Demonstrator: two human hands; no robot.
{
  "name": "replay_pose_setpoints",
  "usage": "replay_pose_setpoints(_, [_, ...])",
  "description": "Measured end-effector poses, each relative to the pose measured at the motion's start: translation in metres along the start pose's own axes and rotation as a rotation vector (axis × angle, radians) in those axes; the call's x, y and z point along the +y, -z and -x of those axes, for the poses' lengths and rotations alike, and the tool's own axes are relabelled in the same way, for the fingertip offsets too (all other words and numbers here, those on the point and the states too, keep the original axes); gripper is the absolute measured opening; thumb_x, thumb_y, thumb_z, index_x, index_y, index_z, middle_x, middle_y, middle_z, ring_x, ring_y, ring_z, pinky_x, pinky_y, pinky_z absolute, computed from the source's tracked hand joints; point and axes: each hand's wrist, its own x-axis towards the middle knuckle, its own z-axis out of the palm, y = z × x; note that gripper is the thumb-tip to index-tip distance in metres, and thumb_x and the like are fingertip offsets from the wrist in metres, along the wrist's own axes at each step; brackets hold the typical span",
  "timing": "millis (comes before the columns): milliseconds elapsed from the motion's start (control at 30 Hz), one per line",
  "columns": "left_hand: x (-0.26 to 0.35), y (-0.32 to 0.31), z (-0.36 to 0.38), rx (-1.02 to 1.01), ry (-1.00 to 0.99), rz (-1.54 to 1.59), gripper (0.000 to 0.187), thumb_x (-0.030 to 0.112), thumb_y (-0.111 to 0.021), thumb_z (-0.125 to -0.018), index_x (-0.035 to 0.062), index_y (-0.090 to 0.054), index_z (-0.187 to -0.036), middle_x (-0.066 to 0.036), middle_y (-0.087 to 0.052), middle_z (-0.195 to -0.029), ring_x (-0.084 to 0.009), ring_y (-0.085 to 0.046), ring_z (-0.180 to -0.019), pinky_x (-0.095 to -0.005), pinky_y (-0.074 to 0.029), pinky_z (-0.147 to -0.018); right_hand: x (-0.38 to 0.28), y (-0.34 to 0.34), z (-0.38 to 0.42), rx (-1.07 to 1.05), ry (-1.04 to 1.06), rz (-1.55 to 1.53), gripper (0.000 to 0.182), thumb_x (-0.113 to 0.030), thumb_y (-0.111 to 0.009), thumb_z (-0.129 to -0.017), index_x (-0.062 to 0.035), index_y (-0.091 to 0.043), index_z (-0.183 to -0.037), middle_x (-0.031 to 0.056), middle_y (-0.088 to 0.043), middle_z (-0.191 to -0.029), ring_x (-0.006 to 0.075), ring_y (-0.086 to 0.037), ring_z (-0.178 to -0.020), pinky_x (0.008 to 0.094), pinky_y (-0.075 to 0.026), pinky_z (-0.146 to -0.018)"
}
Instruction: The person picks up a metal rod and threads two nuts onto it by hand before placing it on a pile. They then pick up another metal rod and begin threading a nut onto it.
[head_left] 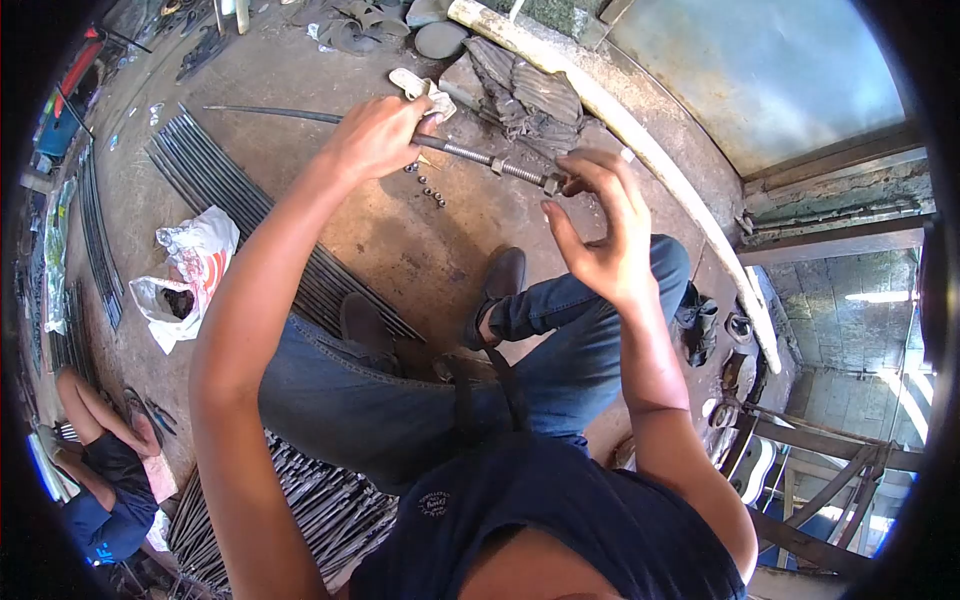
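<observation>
My left hand (378, 138) is closed around a long dark metal rod (440, 146), whose plain end reaches out to the left above the floor. The rod's threaded end (522, 174) points toward my right hand (608, 215). One nut (497, 166) sits partway along the thread and another nut (552, 185) is at the tip. My right hand has its thumb and fingers apart, with the index fingertip right by the tip nut. Several loose nuts (431, 192) lie on the floor below the rod.
A row of long rods (215, 165) lies on the floor at left, beside a white plastic bag (205, 262). More rods (290, 505) are heaped near my leg. A pale pole (640, 115) runs along the right, past dark cloth (525, 90). Another person (105, 470) sits at lower left.
</observation>
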Motion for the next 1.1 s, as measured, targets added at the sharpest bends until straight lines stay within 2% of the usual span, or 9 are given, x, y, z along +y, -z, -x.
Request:
replay_pose_setpoints(33, [0.002, 0.001, -0.001, -0.036, 0.027, 0.001, 0.029, 0.015, -0.058, -0.089, 0.0041, -0.058, -0.115, -0.024, -0.062, -0.073, -0.0423, -0.063, -0.076, -0.0516, -0.047, -0.069, -0.001, -0.003, 0.000, 0.026, 0.024, 0.055, 0.043, -0.005, -0.075, -0.076, -0.0034, -0.058, -0.116, 0.0128, -0.062, -0.091, 0.0225, -0.062, -0.074, 0.0331, -0.052, -0.069])
replay_pose_setpoints(67, [0.002, -0.001, 0.000, -0.038, 0.025, 0.001, 0.029, 0.015, -0.058, -0.089, 0.0041, -0.058, -0.115, -0.024, -0.062, -0.073, -0.0423, -0.063, -0.076, -0.0516, -0.047, -0.069, -0.014, 0.003, 0.006, -0.096, -0.577, -0.119, 0.049, -0.006, -0.075, -0.076, -0.0014, -0.056, -0.121, 0.0136, -0.062, -0.090, 0.0235, -0.063, -0.077, 0.0321, -0.052, -0.070])
replay_pose_setpoints(300, [-0.004, -0.008, 0.001, 0.059, -0.052, -0.033, 0.026, 0.019, -0.058, -0.090, 0.0046, -0.058, -0.112, -0.023, -0.061, -0.070, -0.0410, -0.063, -0.073, -0.0516, -0.046, -0.068, 0.011, -0.010, 0.009, 0.071, 0.117, 0.077, 0.054, -0.010, -0.077, -0.077, 0.0005, -0.053, -0.124, 0.0176, -0.063, -0.101, 0.0236, -0.066, -0.078, 0.0324, -0.052, -0.070])
replay_pose_setpoints(433, [-0.005, -0.008, 0.000, 0.030, -0.043, -0.026, 0.026, 0.021, -0.057, -0.091, 0.0056, -0.058, -0.112, -0.022, -0.060, -0.068, -0.0406, -0.063, -0.072, -0.0519, -0.046, -0.068, -0.001, 0.000, 0.015, -0.084, -0.388, -0.098, 0.061, -0.016, -0.081, -0.074, -0.0002, -0.053, -0.125, 0.0181, -0.064, -0.105, 0.0228, -0.066, -0.080, 0.0306, -0.052, -0.069])
replay_pose_setpoints(567, [-0.005, -0.007, -0.002, -0.005, 0.012, -0.004, 0.026, 0.022, -0.056, -0.093, 0.0056, -0.059, -0.112, -0.022, -0.060, -0.068, -0.0396, -0.063, -0.071, -0.0515, -0.046, -0.067, 0.025, -0.012, 0.014, 0.124, 0.242, -0.147, 0.063, -0.014, -0.076, -0.076, 0.0006, -0.041, -0.127, 0.0129, -0.064, -0.086, 0.0180, -0.064, -0.073, 0.0272, -0.050, -0.064])
replay_pose_setpoints(633, [-0.005, -0.005, -0.001, 0.021, -0.012, -0.013, 0.026, 0.023, -0.055, -0.094, 0.0060, -0.059, -0.113, -0.022, -0.060, -0.068, -0.0388, -0.063, -0.068, -0.0510, -0.046, -0.067, 0.008, 0.000, 0.020, 0.050, 0.184, -0.084, 0.054, -0.009, -0.071, -0.078, 0.0004, -0.039, -0.121, 0.0144, -0.065, -0.088, 0.0169, -0.063, -0.067, 0.0274, -0.049, -0.062])
replay_pose_setpoints(700, [-0.003, -0.006, 0.002, 0.026, -0.009, -0.022, 0.027, 0.022, -0.056, -0.093, 0.0063, -0.059, -0.115, -0.022, -0.060, -0.067, -0.0385, -0.063, -0.068, -0.0511, -0.046, -0.067, 0.000, 0.015, 0.020, -0.233, -0.379, -0.312, 0.045, -0.004, -0.070, -0.077, -0.0014, -0.041, -0.112, 0.0169, -0.065, -0.098, 0.0162, -0.061, -0.060, 0.0283, -0.049, -0.060])
replay_pose_setpoints(967, [-0.002, -0.001, 0.001, -0.022, 0.001, -0.054, 0.030, 0.023, -0.054, -0.094, 0.0066, -0.059, -0.118, -0.022, -0.060, -0.067, -0.0398, -0.063, -0.069, -0.0515, -0.048, -0.067, -0.003, 0.005, 0.022, -0.149, -0.166, -0.497, 0.044, 0.005, -0.065, -0.075, -0.0033, -0.032, -0.102, 0.0224, -0.062, -0.115, 0.0118, -0.052, -0.053, 0.0260, -0.047, -0.053])
replay_pose_setpoints(1100, [-0.002, -0.005, 0.006, -0.036, 0.025, -0.045, 0.031, 0.024, -0.056, -0.093, 0.0073, -0.059, -0.119, -0.022, -0.061, -0.069, -0.0395, -0.064, -0.070, -0.0509, -0.049, -0.067, 0.010, 0.013, 0.023, -0.310, -0.475, -0.490, 0.034, 0.002, -0.065, -0.076, -0.0030, -0.039, -0.097, 0.0238, -0.064, -0.110, 0.0122, -0.049, -0.048, 0.0267, -0.044, -0.050])
